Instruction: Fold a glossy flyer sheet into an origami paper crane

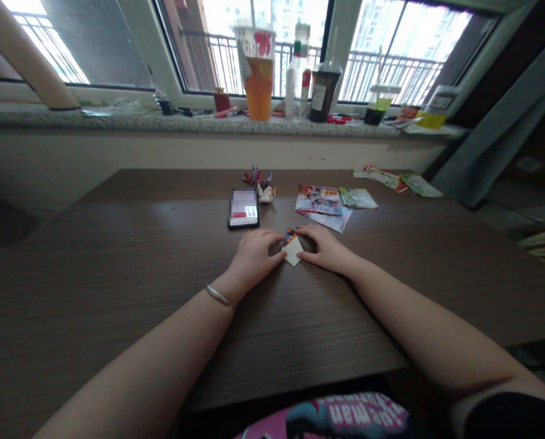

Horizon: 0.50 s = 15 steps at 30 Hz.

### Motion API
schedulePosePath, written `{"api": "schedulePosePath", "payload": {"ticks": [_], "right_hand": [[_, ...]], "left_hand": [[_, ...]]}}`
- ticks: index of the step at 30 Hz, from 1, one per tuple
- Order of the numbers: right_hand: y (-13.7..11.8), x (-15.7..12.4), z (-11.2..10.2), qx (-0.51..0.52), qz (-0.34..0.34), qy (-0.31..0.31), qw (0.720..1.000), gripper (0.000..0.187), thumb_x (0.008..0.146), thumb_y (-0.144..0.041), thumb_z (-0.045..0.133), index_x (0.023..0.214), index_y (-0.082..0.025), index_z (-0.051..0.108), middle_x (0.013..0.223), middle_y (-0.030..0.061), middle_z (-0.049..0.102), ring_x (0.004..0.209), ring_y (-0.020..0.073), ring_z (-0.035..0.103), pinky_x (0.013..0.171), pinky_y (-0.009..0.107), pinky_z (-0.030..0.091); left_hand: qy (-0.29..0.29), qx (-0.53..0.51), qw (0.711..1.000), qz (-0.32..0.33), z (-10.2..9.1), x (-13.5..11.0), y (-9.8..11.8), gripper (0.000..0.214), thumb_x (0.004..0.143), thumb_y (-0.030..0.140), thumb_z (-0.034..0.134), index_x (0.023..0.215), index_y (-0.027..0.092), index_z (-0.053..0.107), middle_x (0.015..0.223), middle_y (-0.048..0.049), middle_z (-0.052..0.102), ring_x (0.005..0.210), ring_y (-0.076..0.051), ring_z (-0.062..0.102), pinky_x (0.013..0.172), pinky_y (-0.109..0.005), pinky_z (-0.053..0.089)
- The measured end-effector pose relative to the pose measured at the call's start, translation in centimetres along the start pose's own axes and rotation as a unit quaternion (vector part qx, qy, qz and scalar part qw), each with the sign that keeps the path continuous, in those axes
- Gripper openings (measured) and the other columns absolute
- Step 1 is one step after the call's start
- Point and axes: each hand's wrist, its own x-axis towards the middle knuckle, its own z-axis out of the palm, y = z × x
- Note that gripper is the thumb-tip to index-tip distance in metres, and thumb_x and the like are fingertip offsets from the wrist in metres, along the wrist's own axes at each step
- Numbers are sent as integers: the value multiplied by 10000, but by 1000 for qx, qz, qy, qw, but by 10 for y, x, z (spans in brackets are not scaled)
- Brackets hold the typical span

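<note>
Between my hands on the brown table lies a small folded piece of paper, cream on most of its face with a colourful printed part at its far end. My left hand, with a silver bangle at the wrist, pinches its left edge between thumb and fingers. At the right edge, the thumb and fingertips of my right hand grip the same paper. Just beyond my left hand is a phone with a lit screen. Folded paper figures stand close behind the phone.
Printed leaflets and green paper slips lie right of centre on the table. More slips are at the back right. Along the granite sill stand a tall orange drink cup, a dark cup and bottles.
</note>
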Motion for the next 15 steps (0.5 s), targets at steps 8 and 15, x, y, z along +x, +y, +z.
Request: {"api": "schedulePosePath", "payload": {"ticks": [8, 15], "right_hand": [[-2, 0, -1, 22, 3, 15, 1000, 402, 723, -297, 737, 1089, -171, 630, 1260, 114, 611, 1198, 245, 535, 1033, 434, 397], [-1, 1, 2, 38, -15, 32, 999, 151, 734, -268, 732, 738, -185, 605, 1160, 100, 649, 1132, 233, 570, 1000, 412, 415]], "left_hand": [[-10, -104, 995, 9, 4, 5, -2, 228, 790, 207, 667, 1015, 179, 648, 1059, -54, 685, 1026, -208, 612, 935, -376, 478], [-31, -152, 988, -9, 6, 5, -1, 383, 759, 169, 689, 1131, 151, 600, 1073, -88, 683, 997, -205, 640, 940, -397, 492]]}}
